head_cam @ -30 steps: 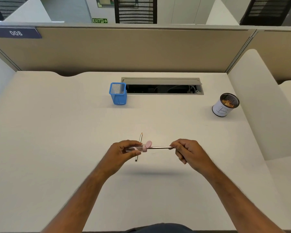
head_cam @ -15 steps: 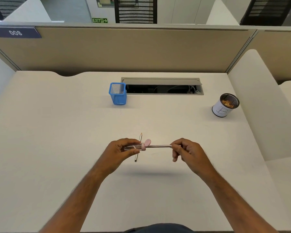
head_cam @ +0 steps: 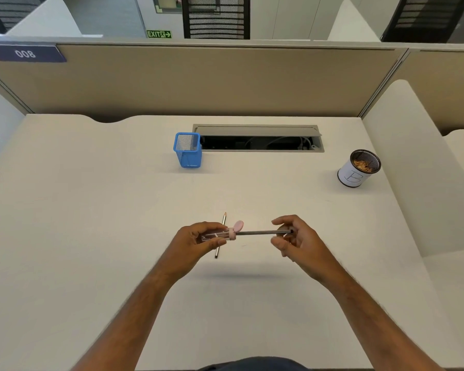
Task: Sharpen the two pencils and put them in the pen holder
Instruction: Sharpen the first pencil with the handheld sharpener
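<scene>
My left hand (head_cam: 198,241) holds a clear pencil sharpener (head_cam: 227,233) with a pink collar and an open pink lid, a little above the desk. A grey pencil (head_cam: 260,232) sticks out of it horizontally to the right. My right hand (head_cam: 296,241) sits at the pencil's far end, thumb and forefinger spread above and below the shaft with a gap. A second pencil (head_cam: 223,220) lies on the desk, partly hidden under my left hand, tip pointing away. The blue mesh pen holder (head_cam: 187,152) stands upright further back, with nothing visible inside.
A white cup (head_cam: 355,176) marked "B" with pencil shavings inside stands at the right. An open cable tray (head_cam: 257,141) runs along the back of the desk beside the holder. Beige partitions (head_cam: 198,81) close off the back, and a white divider (head_cam: 402,156) bounds the right side.
My right hand's fingers, pinched on the pencil's end before, have spread apart from it. The left hand, sharpener and pencil stay in almost the same place.
</scene>
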Motion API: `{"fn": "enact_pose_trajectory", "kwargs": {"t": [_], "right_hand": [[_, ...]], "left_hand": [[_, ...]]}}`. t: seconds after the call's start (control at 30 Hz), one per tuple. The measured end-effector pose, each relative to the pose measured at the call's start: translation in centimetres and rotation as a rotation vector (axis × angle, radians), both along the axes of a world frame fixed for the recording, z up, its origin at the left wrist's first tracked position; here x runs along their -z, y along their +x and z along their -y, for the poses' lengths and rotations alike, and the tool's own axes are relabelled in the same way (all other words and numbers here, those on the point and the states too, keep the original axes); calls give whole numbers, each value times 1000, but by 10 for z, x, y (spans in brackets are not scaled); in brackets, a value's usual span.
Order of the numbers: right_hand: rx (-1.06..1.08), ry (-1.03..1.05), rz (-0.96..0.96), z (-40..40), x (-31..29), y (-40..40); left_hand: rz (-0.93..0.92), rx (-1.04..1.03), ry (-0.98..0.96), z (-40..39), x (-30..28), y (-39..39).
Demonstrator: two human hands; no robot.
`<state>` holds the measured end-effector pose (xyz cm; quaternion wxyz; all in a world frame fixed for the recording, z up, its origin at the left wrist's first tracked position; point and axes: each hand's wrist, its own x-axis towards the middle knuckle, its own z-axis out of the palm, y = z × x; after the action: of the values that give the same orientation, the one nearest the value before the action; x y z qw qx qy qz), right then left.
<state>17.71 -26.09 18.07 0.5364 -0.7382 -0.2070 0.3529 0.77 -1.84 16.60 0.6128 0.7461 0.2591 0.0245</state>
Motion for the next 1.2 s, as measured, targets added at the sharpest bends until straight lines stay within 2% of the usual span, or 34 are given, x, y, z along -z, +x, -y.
{"fn": "enact_pose_trajectory", "kwargs": {"t": [0.23, 0.53, 0.8, 0.9, 1.0, 1.2], "right_hand": [[68, 2, 68, 1, -1, 0], [10, -17, 96, -1, -4, 7], [-33, -130, -21, -1, 2, 11], [-28, -106, -13, -1, 3, 11], [-17, -25, -86, 0, 7, 11], [35, -19, 53, 5, 6, 9]], "left_hand": [[2, -8, -10, 3, 1, -3], [-3, 4, -45, 7, -1, -5], [-22, 24, -33, 0, 3, -5], [-31, 32, -13, 0, 2, -1], [-29, 28, -11, -1, 1, 1], [-23, 17, -20, -3, 3, -1]]}}
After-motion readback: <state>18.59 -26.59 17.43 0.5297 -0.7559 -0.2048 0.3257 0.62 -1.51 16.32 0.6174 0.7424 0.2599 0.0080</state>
